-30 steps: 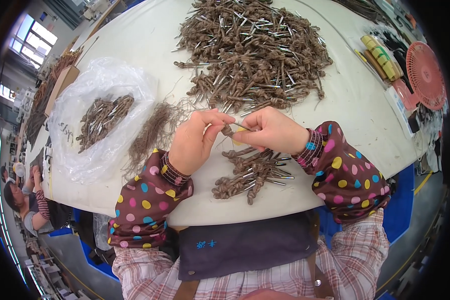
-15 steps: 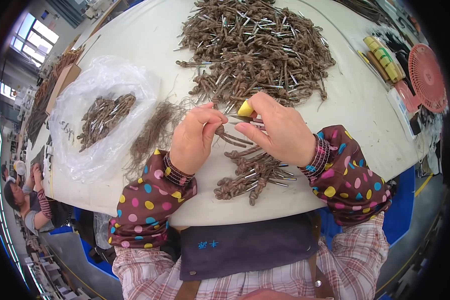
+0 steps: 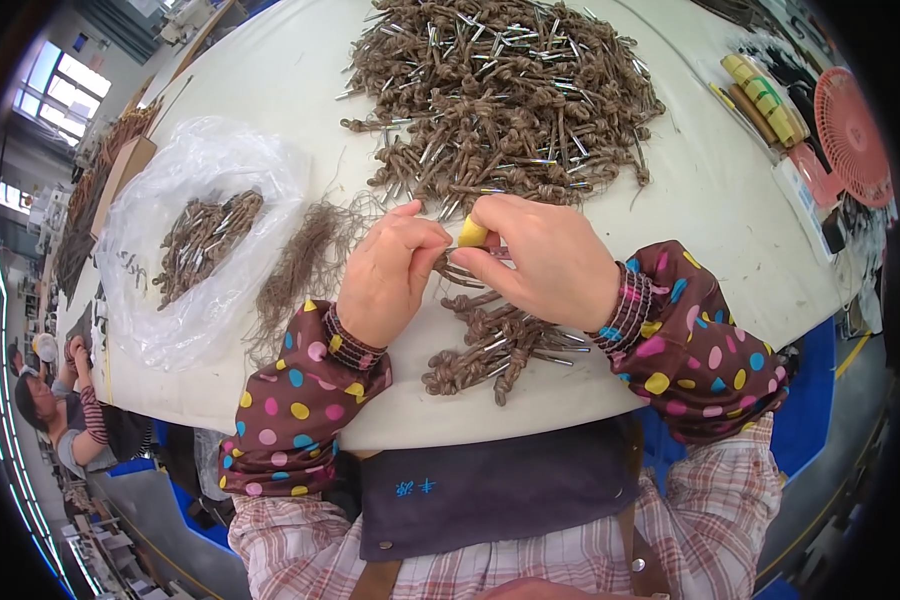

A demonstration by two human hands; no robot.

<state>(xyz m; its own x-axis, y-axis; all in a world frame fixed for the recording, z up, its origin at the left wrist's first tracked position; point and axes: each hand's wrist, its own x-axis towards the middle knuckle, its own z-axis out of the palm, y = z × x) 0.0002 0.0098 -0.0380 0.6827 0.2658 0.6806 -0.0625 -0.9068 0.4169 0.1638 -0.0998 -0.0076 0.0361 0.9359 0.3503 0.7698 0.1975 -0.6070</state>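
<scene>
Between the thumb and fingers of my left hand [image 3: 382, 278] is one knotted brown cord [image 3: 456, 271], its strands trailing to the right under my right hand [image 3: 555, 262]. My right hand is closed around small thread snips [image 3: 501, 252]; only a bit of their pinkish handle shows, and the blades are hidden at the cord. A yellow wrap [image 3: 472, 233] covers a finger of that hand. Just below lies a small group of knotted cords with metal tips [image 3: 505, 345]. A big heap of similar cords [image 3: 500, 100] rises beyond my hands.
Left of my hands are a tangle of loose brown threads [image 3: 295, 260] and a clear plastic bag [image 3: 135, 320] with more knotted cords. A pink fan [image 3: 850, 135] and yellow rolls [image 3: 765, 98] stand at the right edge. Another person [image 3: 55, 410] sits at far left.
My right hand has shifted left, closer to my left hand, and the snips' blade has gone out of sight behind the fingers. My left hand keeps its pinch on the cord.
</scene>
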